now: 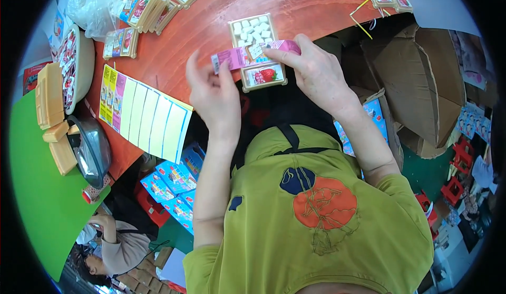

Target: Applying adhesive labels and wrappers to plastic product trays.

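Note:
A cream plastic tray (272, 87) lies at the table's near edge. White cubes (255, 29) fill its far part, and a card with strawberry pictures (265, 75) shows in its near part. Across the tray's middle runs a printed pink paper band (240, 58). My right hand (322, 75) grips the band's right end, its index finger stretched along it. By the band's left end is my left hand (215, 91), fingers apart, the thumb tip over or against the band; whether it touches cannot be made out.
Stacked filled trays (142, 9) and a clear plastic bag (97, 4) occupy the far left of the red table (174, 46). A bowl of small packets (79, 70) and a sheet of yellow and pink printed strips (145, 112) lie left. Cardboard boxes (406, 78) stand right; another person (118, 246) sits lower left.

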The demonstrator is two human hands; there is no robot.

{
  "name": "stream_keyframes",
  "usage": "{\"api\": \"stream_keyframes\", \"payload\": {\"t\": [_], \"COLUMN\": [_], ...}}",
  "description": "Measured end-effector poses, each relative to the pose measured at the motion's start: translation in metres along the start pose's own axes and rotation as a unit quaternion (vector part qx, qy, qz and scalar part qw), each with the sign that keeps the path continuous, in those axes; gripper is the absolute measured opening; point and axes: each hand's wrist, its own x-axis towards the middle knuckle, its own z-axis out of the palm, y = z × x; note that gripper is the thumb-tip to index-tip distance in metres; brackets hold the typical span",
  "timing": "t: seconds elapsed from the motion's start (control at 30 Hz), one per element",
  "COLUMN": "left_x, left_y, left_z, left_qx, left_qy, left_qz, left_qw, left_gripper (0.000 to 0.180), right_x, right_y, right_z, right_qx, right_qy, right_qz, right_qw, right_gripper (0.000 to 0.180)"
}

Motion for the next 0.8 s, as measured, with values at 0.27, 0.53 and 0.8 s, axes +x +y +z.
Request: {"api": "stream_keyframes", "payload": {"t": [0.27, 0.53, 0.8], "left_x": [-0.045, -0.041, -0.061], "left_y": [-0.004, -0.025, 0.001], "left_z": [-0.002, -0.003, 0.003], "left_qx": [-0.351, -0.441, -0.490], "left_qy": [-0.082, -0.154, -0.187], "left_qz": [-0.347, -0.388, -0.347], "left_qw": [0.866, 0.794, 0.777], "left_gripper": [0.037, 0.024, 0.023], "right_x": [-0.007, -0.024, -0.041], "right_y": [0.003, 0.024, 0.015], "right_z": [0.000, 0.024, 0.056], "right_qx": [0.038, 0.313, 0.743], "right_qy": [-0.018, 0.021, 0.007], "right_qz": [-0.037, 0.000, 0.168], "right_qw": [0.998, 0.950, 0.648], "right_gripper": [0.051, 0.034, 0.015]}}
